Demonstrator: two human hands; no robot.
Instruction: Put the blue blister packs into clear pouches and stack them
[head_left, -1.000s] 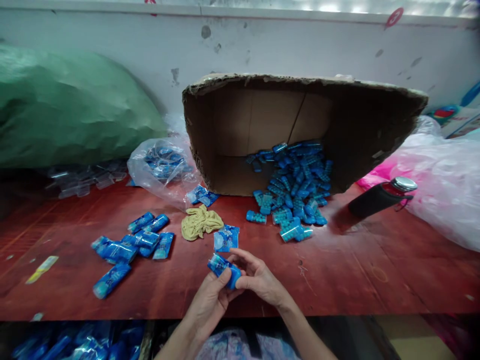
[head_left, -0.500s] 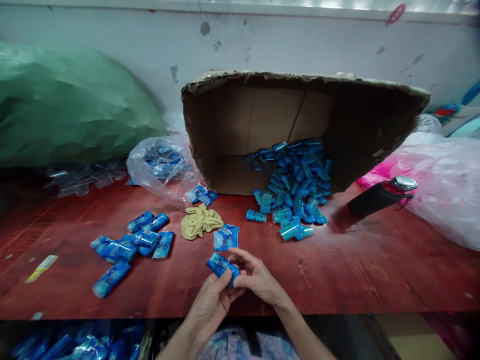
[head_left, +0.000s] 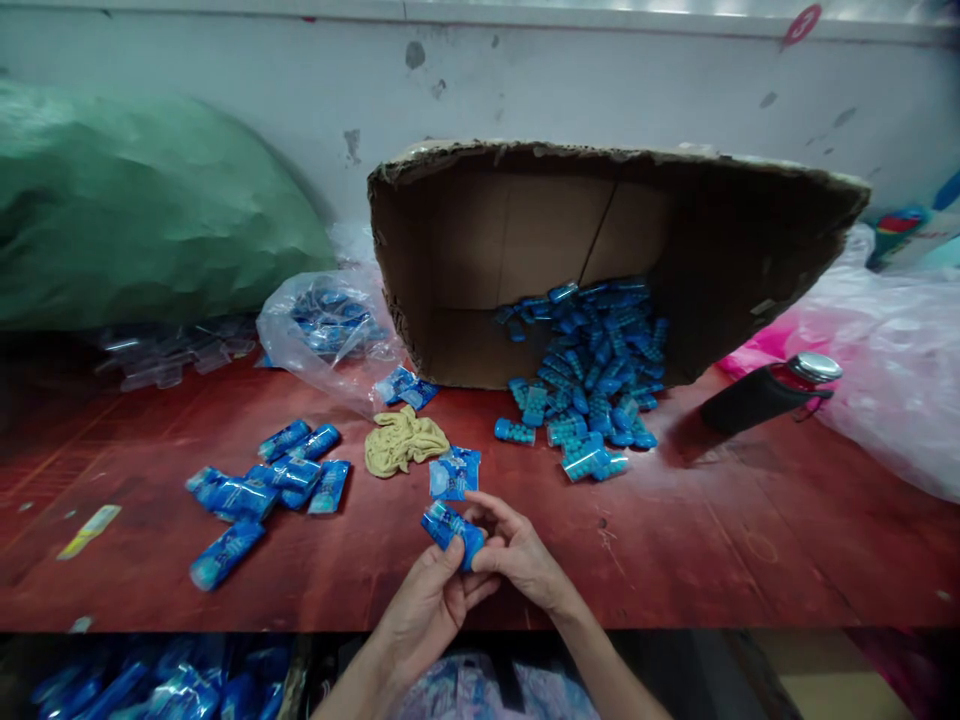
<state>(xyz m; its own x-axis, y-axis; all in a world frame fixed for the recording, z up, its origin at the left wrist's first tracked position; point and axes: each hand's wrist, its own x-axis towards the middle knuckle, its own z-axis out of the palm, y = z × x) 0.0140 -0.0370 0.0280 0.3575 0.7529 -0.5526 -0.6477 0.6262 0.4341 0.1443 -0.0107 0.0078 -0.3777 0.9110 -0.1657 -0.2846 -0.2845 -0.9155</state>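
Between my two hands is a small blue bottle in a printed sleeve [head_left: 452,533], tilted above the front part of the red table. My left hand [head_left: 431,595] grips it from below, thumb on its front. At its right end, the thumb and fingers of my right hand [head_left: 517,550] close around it. Just beyond lies a flat blue printed sleeve [head_left: 454,473]. Several sleeved blue bottles [head_left: 240,497] lie in a loose group to the left. Unsleeved blue bottles [head_left: 600,370] with clear sides spill from a cardboard box [head_left: 465,350] lying on its side.
A yellow cloth [head_left: 405,440] lies beside a clear plastic bag [head_left: 330,320] of blue sleeves. A dark flask [head_left: 757,395] leans at the right near white plastic [head_left: 892,370]. A green sack [head_left: 150,210] fills the back left. Below the table edge are more blue packs [head_left: 165,685].
Both hands still hold the sleeved bottle, at nearly the same spot. The whole view has shifted slightly; nothing else has visibly moved.
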